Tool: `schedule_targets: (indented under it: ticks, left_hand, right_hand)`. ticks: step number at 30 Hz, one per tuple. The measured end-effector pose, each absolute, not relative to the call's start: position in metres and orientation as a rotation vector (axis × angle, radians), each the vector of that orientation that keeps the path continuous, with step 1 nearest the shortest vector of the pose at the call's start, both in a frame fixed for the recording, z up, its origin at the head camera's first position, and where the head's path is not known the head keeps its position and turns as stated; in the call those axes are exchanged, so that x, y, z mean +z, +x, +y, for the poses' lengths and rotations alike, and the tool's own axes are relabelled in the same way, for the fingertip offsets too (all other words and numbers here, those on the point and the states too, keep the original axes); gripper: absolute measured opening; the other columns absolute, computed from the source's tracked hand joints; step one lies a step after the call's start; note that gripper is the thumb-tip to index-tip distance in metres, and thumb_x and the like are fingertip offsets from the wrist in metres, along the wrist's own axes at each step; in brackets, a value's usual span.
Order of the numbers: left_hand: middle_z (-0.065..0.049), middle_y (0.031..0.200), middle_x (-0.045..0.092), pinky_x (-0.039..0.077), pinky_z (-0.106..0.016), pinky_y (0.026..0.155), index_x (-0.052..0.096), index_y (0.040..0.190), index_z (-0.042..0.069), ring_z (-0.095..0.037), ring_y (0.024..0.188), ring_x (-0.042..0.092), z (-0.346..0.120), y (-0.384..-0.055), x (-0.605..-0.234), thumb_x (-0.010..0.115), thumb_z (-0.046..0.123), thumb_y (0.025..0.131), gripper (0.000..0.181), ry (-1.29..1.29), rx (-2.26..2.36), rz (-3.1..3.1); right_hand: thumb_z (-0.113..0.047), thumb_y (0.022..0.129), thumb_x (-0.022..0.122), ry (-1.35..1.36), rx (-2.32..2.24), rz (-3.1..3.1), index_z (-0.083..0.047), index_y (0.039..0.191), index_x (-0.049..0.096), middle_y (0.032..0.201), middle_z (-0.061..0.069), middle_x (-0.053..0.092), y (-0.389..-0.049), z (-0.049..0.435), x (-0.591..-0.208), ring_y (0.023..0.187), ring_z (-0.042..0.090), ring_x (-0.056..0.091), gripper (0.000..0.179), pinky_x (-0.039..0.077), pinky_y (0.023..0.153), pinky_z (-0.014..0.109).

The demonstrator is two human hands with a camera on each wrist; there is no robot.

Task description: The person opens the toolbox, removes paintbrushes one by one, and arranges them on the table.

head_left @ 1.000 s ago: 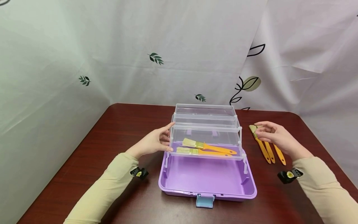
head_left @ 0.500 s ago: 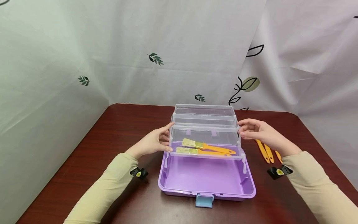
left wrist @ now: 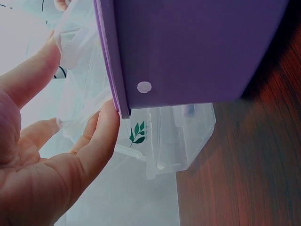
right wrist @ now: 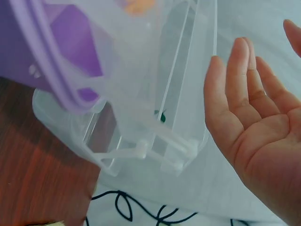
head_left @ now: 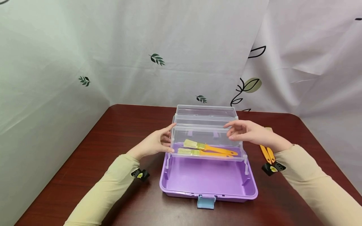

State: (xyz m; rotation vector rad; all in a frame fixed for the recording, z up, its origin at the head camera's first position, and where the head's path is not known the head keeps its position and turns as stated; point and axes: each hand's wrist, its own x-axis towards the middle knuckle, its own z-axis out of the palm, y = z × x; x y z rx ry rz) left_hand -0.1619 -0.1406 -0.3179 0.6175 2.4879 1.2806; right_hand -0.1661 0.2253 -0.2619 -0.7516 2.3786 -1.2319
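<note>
A purple toolbox (head_left: 209,196) stands on the table with its clear stepped trays (head_left: 205,121) raised. Two paintbrushes (head_left: 212,148) with orange handles lie side by side in the lowest tray, bristles to the left. My left hand (head_left: 152,142) grips the trays' left end, thumb at the front corner and index finger farther back; the left wrist view shows another fingertip at the purple rim (left wrist: 107,56). Over the trays' right part hovers my right hand (head_left: 251,133), holding nothing; its fingers extend loosely in the right wrist view.
Right of the toolbox, more paintbrushes (head_left: 266,153) lie on the dark wooden table (head_left: 135,119), partly covered by my right hand and wrist. The blue latch (head_left: 206,202) hangs down at the toolbox's front. A white curtain (head_left: 127,47) with leaf prints closes off the back and sides.
My right hand has moved left from above the loose paintbrushes to over the trays. My left hand stays at the trays' left end, and the two paintbrushes inside lie as before.
</note>
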Motion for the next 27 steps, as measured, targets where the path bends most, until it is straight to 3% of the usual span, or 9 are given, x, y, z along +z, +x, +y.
schedule_targets:
  ticks: [9, 18, 27]
  left_hand:
    - [-0.022, 0.127, 0.046, 0.053, -0.039, 0.091, 0.019, 0.153, 0.021, -0.031, 0.111, 0.059, -0.141, -0.161, -0.318, 0.080, 0.011, 0.075, 0.099, 0.594, 1.284, 2.481]
    - [-0.021, 0.127, 0.047, 0.053, -0.040, 0.091, 0.019, 0.153, 0.021, -0.030, 0.110, 0.059, -0.140, -0.161, -0.317, 0.081, 0.012, 0.075, 0.100, 0.594, 1.283, 2.485]
    - [-0.020, 0.126, 0.047, 0.053, -0.039, 0.091, 0.020, 0.152, 0.021, -0.030, 0.110, 0.059, -0.141, -0.162, -0.319, 0.081, 0.012, 0.075, 0.099, 0.602, 1.284, 2.483]
  right_hand:
    - [-0.015, 0.088, 0.067, -0.838, -1.059, 2.405, 0.003, 0.125, 0.054, 0.100, 0.009, 0.064, -0.171, 0.200, -0.263, 0.093, 0.015, 0.062, 0.043, 0.053, 0.083, 0.025]
    - [-0.024, 0.087, 0.068, -0.879, -0.880, 2.455, -0.005, 0.126, 0.056, 0.101, 0.003, 0.065, -0.172, 0.182, -0.268, 0.098, 0.018, 0.062, 0.045, 0.051, 0.088, 0.038]
    - [-0.017, 0.084, 0.071, -0.877, -0.754, 2.463, -0.003, 0.124, 0.056, 0.097, 0.004, 0.065, -0.172, 0.170, -0.276, 0.094, 0.019, 0.063, 0.045, 0.054, 0.082, 0.033]
